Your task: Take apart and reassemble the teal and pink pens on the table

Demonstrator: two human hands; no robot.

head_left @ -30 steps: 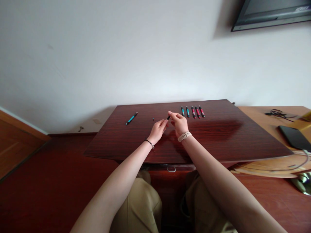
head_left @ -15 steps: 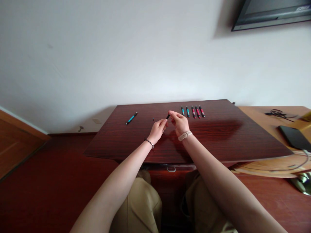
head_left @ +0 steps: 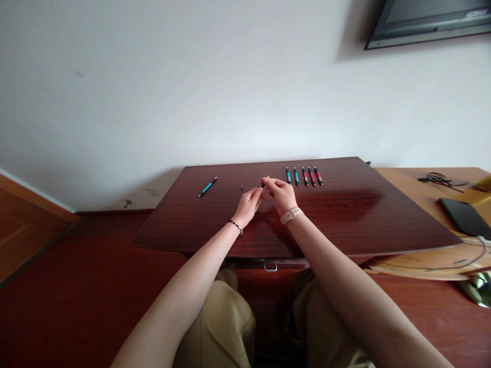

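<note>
Over the middle of the table, my left hand is closed around a pen, most of which its fingers hide. A black section and a light, shiny tip of the pen show between and above the fingers. My right hand pinches the pen's upper end, close to the left fingertips. A tiny dark piece with a bit of blue lies on the table left of my hands. Further left lies a blue-and-black pen, set at a slant.
Beyond my right hand, two blue pens and three pink pens lie in a row on the dark wooden table. A lighter side table at right holds a black cable and a dark flat device.
My right fingers have shifted slightly down and left along the pen, and its light tip now shows above them. My left hand has barely moved.
</note>
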